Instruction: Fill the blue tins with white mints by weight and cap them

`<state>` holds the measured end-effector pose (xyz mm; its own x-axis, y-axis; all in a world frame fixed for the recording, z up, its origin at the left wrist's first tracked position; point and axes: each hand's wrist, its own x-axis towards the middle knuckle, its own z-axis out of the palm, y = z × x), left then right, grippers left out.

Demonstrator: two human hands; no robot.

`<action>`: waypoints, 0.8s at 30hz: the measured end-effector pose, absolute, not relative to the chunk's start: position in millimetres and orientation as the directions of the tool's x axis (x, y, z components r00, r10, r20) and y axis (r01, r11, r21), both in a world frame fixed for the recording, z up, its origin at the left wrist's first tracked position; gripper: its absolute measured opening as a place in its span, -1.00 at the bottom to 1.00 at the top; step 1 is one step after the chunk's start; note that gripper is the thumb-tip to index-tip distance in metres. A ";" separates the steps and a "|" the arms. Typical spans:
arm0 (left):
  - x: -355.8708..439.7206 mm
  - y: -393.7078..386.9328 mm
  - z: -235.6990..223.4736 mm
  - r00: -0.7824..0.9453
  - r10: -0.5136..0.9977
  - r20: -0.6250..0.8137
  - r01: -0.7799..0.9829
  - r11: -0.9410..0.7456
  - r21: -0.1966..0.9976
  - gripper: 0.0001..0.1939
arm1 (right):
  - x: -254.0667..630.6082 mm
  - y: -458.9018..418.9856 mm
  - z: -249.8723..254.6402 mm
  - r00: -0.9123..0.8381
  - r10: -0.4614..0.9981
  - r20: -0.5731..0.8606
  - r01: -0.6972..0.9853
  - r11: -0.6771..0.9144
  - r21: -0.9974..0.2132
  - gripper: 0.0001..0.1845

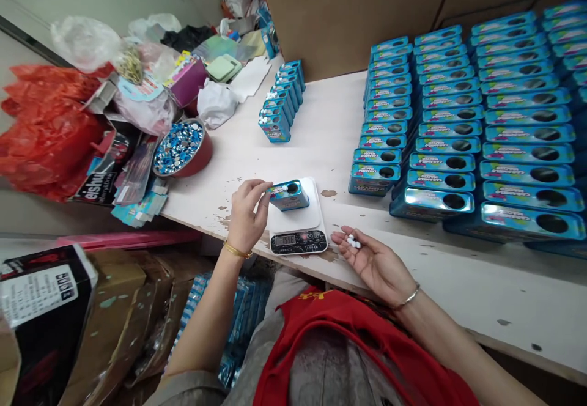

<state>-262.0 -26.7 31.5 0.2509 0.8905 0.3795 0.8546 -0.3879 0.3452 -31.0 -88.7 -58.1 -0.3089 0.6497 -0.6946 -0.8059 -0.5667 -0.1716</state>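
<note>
A small blue tin [288,194] with a round hole in its top rests on a white digital scale [298,222] at the table's near edge. My left hand [246,213] pinches the tin's left end with thumb and fingers. My right hand [373,262] lies palm up on the table to the right of the scale, fingers loosely curled, with a few small white pellets [353,241] resting on the fingertips. The scale's display shows digits.
Rows of stacked blue tins [463,131] fill the right of the white table [321,118]. A short row of tins [282,97] stands at the middle back. A red bowl of round caps [181,149], bags and clutter sit left; cardboard boxes [348,8] behind.
</note>
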 end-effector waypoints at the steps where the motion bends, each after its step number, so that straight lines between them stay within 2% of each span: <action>1: -263.9 -28.8 30.5 0.242 0.890 0.386 0.865 -0.378 0.329 -0.75 | -30.6 -89.1 -58.6 -0.310 0.651 -0.693 -0.804 -0.568 -0.174 -0.83; 8: -264.6 -36.3 21.2 0.383 0.866 0.322 0.888 -0.441 0.129 -0.65 | -36.6 -93.3 -56.8 -0.280 0.658 -0.699 -0.809 -0.554 -0.197 -0.85; 12: -253.4 -34.2 17.0 0.435 0.854 0.286 0.872 -0.479 0.104 -0.69 | -40.6 -96.6 -50.2 -0.258 0.686 -0.680 -0.820 -0.527 -0.222 -0.84; 15: -250.3 -35.8 21.2 0.431 0.840 0.330 0.843 -0.506 0.185 -0.68 | -41.4 -100.2 -45.5 -0.251 0.696 -0.673 -0.821 -0.522 -0.233 -0.84; 18: -248.3 -50.9 25.4 0.323 0.853 0.410 0.816 -0.470 0.335 -0.66 | -42.8 -103.7 -39.9 -0.263 0.691 -0.673 -0.813 -0.535 -0.231 -0.82; 21: -232.9 -83.0 16.8 0.368 0.881 0.298 0.748 -0.470 0.468 -0.69 | -46.8 -108.3 -34.5 -0.305 0.687 -0.660 -0.803 -0.558 -0.209 -0.80; 24: -205.0 -118.6 -3.4 0.548 0.823 0.150 0.688 -0.545 0.480 -0.71 | -51.0 -115.7 -33.8 -0.358 0.685 -0.635 -0.788 -0.586 -0.188 -0.79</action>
<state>-205.0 -118.6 -3.4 0.5476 0.8232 0.1499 0.6878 -0.5449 0.4796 -51.0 -115.7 -33.8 -0.3581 0.6849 -0.6346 -0.7880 -0.5862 -0.1880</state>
